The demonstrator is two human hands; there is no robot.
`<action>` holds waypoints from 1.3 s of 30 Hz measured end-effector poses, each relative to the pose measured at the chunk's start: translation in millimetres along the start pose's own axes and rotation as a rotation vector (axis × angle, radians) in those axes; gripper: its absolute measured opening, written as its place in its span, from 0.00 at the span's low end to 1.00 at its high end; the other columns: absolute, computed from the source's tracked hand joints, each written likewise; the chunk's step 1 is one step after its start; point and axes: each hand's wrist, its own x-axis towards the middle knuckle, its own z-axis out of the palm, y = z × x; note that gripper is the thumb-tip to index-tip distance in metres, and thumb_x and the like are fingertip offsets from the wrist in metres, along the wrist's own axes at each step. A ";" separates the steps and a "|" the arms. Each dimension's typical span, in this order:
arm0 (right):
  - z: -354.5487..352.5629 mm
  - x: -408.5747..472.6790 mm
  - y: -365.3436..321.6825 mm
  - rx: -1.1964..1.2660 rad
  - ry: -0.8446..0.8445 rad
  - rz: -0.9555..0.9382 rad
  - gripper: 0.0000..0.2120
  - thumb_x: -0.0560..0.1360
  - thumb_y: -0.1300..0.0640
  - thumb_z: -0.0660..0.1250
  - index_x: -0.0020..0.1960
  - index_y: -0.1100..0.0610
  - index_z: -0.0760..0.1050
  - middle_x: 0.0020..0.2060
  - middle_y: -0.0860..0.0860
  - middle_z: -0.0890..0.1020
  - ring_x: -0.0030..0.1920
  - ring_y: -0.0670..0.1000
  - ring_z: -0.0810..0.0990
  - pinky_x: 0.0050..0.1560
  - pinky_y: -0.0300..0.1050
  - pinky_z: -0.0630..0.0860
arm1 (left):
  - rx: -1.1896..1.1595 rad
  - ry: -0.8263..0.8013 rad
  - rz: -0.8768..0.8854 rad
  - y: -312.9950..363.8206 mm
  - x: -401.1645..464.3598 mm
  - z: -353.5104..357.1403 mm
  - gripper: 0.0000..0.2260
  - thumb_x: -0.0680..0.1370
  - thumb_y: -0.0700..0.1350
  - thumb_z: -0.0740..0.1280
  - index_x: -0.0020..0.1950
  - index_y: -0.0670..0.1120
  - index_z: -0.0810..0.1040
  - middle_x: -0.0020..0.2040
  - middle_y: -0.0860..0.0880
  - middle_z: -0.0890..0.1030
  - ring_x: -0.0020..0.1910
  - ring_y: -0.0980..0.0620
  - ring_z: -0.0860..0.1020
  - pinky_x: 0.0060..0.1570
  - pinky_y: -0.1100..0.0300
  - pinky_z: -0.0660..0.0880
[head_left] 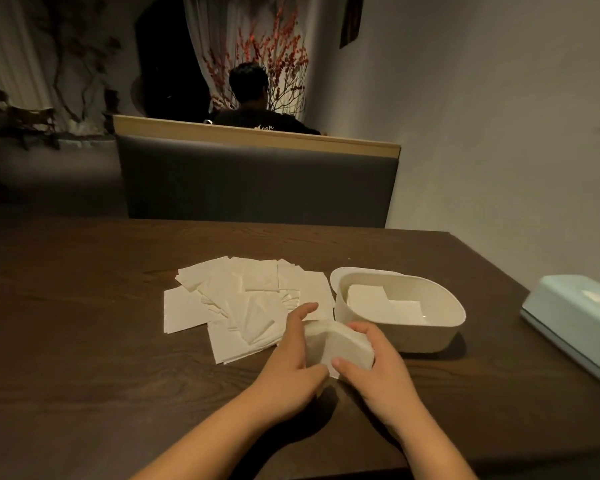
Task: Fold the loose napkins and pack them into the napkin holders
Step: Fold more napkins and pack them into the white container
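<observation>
At lower centre both hands, left [297,355] and right [378,365], clasp a folded napkin stack [340,348] from either side, probably squaring it to fit the napkin holder [409,337] just right. Loose napkins [243,299] lie fanned on the counter [84,323] mid-frame, within reach.

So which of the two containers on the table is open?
The white oval holder beside the right hand: lidless, napkins visible inside. The pale green box is lidded.
</observation>
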 end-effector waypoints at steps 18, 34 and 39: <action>-30.7 3.2 -20.0 -0.218 -0.149 -0.058 0.13 0.72 0.59 0.74 0.52 0.45 0.77 0.45 0.41 0.83 0.46 0.41 0.81 0.46 0.38 0.80 | 0.177 -0.070 -0.030 16.4 22.1 -43.5 0.09 0.75 0.51 0.74 0.53 0.52 0.80 0.50 0.54 0.83 0.49 0.56 0.82 0.55 0.54 0.81; -44.4 47.0 -67.9 0.079 0.017 0.125 0.09 0.82 0.50 0.61 0.62 0.42 0.69 0.53 0.39 0.77 0.52 0.41 0.75 0.44 0.38 0.71 | -0.084 0.084 -0.206 74.0 65.9 21.1 0.20 0.85 0.58 0.52 0.76 0.53 0.64 0.69 0.52 0.73 0.60 0.52 0.73 0.62 0.56 0.68; -68.1 69.6 -70.5 0.003 0.096 0.197 0.10 0.83 0.50 0.59 0.64 0.48 0.69 0.56 0.47 0.77 0.52 0.45 0.76 0.42 0.41 0.73 | 0.040 0.141 -0.219 70.1 84.9 12.8 0.13 0.85 0.59 0.50 0.63 0.55 0.68 0.58 0.54 0.74 0.55 0.55 0.72 0.56 0.56 0.67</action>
